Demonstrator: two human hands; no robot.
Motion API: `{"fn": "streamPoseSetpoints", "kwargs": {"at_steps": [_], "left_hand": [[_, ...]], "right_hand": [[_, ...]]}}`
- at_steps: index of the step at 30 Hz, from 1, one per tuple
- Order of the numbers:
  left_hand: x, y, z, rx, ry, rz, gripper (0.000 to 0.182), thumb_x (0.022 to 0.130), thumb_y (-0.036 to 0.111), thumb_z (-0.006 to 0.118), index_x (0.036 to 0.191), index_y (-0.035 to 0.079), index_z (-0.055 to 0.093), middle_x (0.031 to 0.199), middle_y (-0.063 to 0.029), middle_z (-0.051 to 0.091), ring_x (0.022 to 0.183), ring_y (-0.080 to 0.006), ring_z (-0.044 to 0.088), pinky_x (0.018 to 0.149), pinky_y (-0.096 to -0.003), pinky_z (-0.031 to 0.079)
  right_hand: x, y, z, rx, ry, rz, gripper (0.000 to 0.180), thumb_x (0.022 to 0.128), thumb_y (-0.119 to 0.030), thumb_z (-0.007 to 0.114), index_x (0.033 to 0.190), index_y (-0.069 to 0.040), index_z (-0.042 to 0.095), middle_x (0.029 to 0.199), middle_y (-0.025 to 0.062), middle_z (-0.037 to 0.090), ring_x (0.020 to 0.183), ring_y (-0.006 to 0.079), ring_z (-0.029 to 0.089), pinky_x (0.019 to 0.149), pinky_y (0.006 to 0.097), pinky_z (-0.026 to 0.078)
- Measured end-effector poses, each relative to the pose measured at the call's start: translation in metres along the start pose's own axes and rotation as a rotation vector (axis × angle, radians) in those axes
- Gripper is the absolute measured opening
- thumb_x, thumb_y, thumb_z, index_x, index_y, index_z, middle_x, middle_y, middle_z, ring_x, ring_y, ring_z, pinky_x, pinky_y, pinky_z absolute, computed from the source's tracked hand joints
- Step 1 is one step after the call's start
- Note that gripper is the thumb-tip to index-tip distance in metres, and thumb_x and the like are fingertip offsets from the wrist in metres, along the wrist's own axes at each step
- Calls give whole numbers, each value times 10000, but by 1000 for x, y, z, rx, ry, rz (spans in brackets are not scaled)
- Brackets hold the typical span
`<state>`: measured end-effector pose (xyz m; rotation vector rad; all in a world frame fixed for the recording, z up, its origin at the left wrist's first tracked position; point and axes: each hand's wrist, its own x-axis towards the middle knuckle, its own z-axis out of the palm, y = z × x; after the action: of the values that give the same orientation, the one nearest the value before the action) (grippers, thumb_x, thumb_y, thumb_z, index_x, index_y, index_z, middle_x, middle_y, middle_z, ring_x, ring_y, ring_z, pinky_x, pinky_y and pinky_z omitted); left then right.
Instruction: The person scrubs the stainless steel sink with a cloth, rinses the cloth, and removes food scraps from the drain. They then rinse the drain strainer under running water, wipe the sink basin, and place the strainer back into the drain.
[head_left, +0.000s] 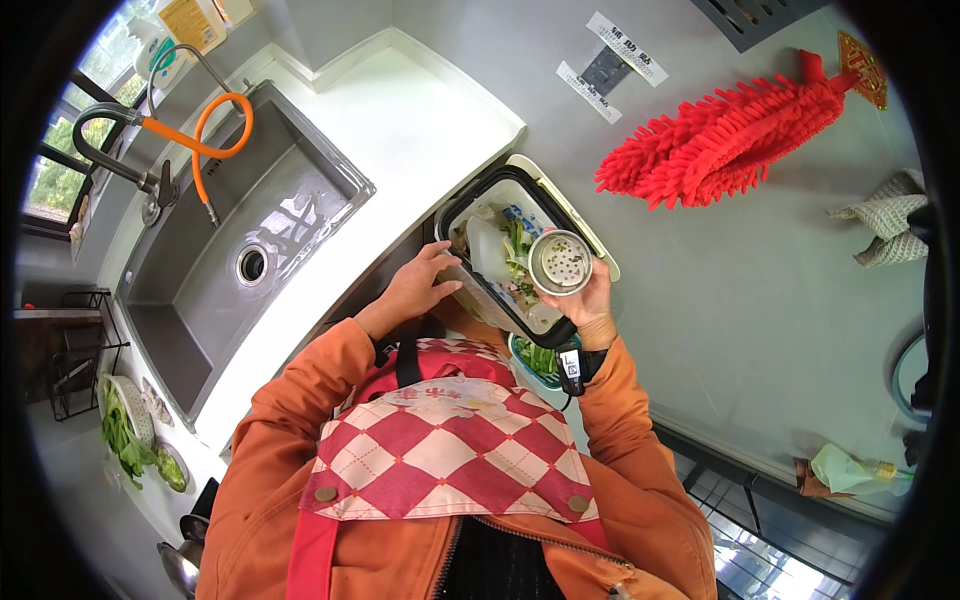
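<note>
My right hand (585, 298) grips a round metal sink strainer (561, 262), its perforated bottom dotted with green scraps. It is held over the right part of a waste bin (491, 184) with a black inner rim. Inside the bin lie leafy vegetable scraps (517, 244) and a white plastic container (486, 251). My left hand (416, 283) is at the bin's near-left rim, fingers apart and holding nothing; whether the fingertips touch the rim is hard to tell. A pale lid (574, 214) stands along the bin's far side.
To the left, a grey sink (225, 277) with an uncovered drain (252, 265) is set in a white counter (420, 112). An orange faucet hose (180, 136) loops above it. A red chenille duster (727, 150) hangs at upper right. Below the bin sits a bowl of cut greens (536, 358).
</note>
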<state>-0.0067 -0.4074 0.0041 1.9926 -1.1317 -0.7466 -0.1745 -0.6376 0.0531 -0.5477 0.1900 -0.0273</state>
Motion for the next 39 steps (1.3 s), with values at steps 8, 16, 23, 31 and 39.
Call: {"fn": "streamPoseSetpoints", "kwargs": {"at_steps": [8,16,23,31,39], "left_hand": [[-1,6,-2,-59,54,44,335,831,211,648,1126,65,587,1288,-144,460,990,-291,591,844,-368,481],[18,31,-9,-300,92,71,447,811,184,680,1201,35,522,1175,-129,540,941,-230,611,780,-323,498],[41,50,-19,-588,-260,108,669,759,210,740,1332,69,424,1207,-85,545,1094,-179,516,844,-329,494],[44,71,-10,-609,-321,252,889,647,128,812,1393,100,327,1326,-94,447,1215,-198,445,983,-338,407],[42,43,9,-152,-82,290,840,617,225,812,1333,91,393,1346,-171,389,1201,-343,443,999,-382,386]], "right_hand": [[22,22,-58,-1934,452,114,631,694,-335,727,1230,-103,488,1019,168,577,851,318,604,773,395,481],[27,30,-21,-236,423,248,444,902,-552,431,949,-132,568,701,7,575,529,116,472,420,241,312],[28,33,21,2,221,316,566,927,-589,317,1024,-97,579,759,52,571,488,142,414,391,243,290],[23,34,12,9,434,219,542,913,-571,387,1157,-125,575,1017,92,650,810,187,649,567,306,529],[-13,10,-40,-64,151,77,546,868,-482,514,1242,-84,499,1115,92,617,915,185,641,615,327,545]]}}
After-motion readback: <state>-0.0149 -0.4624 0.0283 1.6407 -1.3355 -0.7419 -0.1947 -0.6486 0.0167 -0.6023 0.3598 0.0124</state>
